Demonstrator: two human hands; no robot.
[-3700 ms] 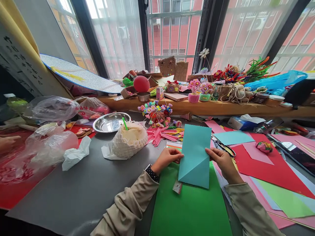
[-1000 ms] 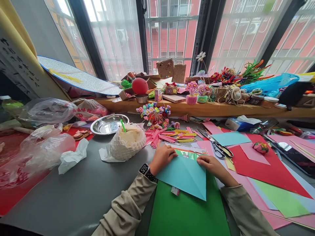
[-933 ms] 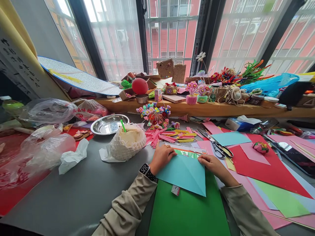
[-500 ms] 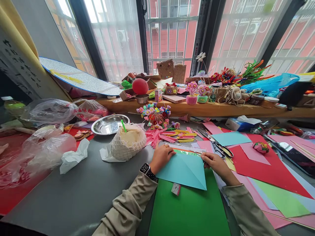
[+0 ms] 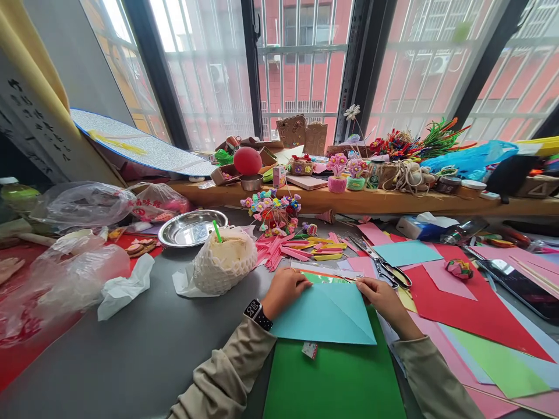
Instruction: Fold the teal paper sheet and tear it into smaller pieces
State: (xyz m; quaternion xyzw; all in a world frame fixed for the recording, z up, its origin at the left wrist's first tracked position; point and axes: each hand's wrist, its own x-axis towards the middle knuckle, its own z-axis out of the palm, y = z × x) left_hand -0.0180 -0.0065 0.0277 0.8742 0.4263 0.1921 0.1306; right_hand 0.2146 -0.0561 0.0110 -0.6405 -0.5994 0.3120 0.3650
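Observation:
A light blue sheet of paper point(image 5: 323, 317), with a diagonal crease on its right part, is held between my two hands. At its upper left corner my left hand point(image 5: 286, 291) is closed on the edge, thumb on top. My right hand point(image 5: 384, 299) pinches the upper right corner. Beneath the sheet lies a large green sheet point(image 5: 332, 387). A small printed piece like an eraser point(image 5: 310, 350) shows partly from under the blue paper's lower edge. Open scissors point(image 5: 393, 273) rest just beyond my right hand.
Pink and yellow folded paper strips point(image 5: 305, 247) lie beyond my hands. A net-wrapped coconut point(image 5: 227, 262) with a green straw and a metal plate point(image 5: 192, 227) stand left. Coloured sheets point(image 5: 480, 314) and a phone point(image 5: 519, 285) lie right. Crafts crowd the wooden ledge point(image 5: 305, 198).
The blue paper has turned slightly, its lower edge now more level and its lower right corner farther right. Both hands keep hold of it. The camera view has shifted slightly.

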